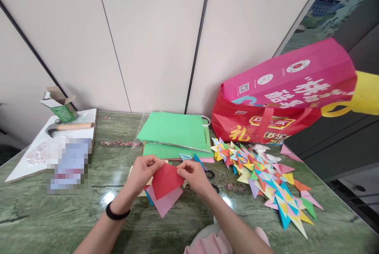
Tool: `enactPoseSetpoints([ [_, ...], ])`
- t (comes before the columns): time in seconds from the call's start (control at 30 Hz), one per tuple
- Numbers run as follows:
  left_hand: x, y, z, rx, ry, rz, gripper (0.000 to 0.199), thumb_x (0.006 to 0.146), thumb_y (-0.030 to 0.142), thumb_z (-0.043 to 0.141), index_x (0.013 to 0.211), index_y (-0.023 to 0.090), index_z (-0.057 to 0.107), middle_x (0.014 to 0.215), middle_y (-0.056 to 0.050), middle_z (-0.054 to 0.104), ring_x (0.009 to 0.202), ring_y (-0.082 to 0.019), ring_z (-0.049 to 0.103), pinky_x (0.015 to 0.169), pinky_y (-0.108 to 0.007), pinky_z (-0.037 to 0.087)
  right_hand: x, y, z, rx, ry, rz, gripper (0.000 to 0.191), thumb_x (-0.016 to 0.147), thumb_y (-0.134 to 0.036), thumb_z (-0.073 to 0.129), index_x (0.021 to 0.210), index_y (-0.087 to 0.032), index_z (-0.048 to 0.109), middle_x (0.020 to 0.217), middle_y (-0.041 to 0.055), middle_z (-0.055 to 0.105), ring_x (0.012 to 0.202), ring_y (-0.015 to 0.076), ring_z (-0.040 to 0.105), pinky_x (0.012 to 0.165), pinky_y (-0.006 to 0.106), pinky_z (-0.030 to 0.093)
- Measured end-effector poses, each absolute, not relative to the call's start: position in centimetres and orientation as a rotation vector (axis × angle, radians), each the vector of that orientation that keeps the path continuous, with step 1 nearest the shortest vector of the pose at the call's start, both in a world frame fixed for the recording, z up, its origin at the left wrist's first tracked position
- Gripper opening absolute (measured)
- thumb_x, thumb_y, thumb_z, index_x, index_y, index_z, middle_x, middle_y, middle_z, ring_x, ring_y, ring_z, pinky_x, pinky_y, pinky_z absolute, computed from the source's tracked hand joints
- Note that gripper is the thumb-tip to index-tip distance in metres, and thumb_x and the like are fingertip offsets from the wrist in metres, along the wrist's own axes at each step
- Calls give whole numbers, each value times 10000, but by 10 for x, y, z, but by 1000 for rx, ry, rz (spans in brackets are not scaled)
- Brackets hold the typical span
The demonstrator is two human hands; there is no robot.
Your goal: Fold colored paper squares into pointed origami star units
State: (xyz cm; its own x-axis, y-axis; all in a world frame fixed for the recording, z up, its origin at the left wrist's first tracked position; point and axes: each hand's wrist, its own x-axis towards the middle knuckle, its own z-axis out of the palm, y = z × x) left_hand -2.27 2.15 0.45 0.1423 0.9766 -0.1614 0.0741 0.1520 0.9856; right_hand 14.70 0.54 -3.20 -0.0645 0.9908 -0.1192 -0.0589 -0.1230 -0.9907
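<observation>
Your two hands stand a little apart, with a red paper sheet between them. Your left hand pinches it at the upper left, thumb against forefinger, the other fingers curled in; your right hand grips the right corner in the same way, thumb lying along the near side. Both forearms slant inward from the bottom edge of the view — the left from the lower left with a black band round the wrist, the right from the lower right.

The red sheet hangs point toward you, over the green marbled table, and covers part of a pink sheet whose corner also points your way. Just beyond your hands lies a stack of green paper, and black looped handles show beside your right wrist.

Farther right, folded paper triangles spread in a colourful heap in front of a red gift bag. Well off to the left, a hammer rests on a white board, near a small green box with raised flaps.
</observation>
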Motion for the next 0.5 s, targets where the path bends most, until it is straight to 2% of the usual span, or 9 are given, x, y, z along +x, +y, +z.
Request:
enactPoseSetpoints([
  [0.17,-39,28,14,1038,1249,1132,298,560,388,722,533,130,576,480,17,595,449,-92,507,470,-202,413,152,8,-35,-1207,-1043,1321,125,603,-276,627,608,-156,592,541,-21,567,467,96,477,469,220,409],
  [0.33,-28,23,12,1042,1236,1102,299,589,384,712,528,132,563,464,27,569,442,-86,493,468,-199,412,150,7,-37,-1124,-1069,1306,255,669,-391,636,762,-157,601,733,27,614,629,135,561,534,237,471],
  [0.43,-18,19,7,1080,1234,1067,301,613,394,696,542,134,562,478,22,568,451,-93,501,480,-211,425,148,6,-37,-1088,-1107,1281,275,677,-385,648,829,-162,597,774,38,626,703,156,583,615,264,483],
  [0.5,-13,16,5,1107,1221,1031,310,619,410,686,547,136,561,483,19,563,456,-101,506,483,-219,432,149,6,-37,-1079,-1151,1257,265,671,-363,663,832,-161,605,749,32,631,689,155,582,629,264,470],
])
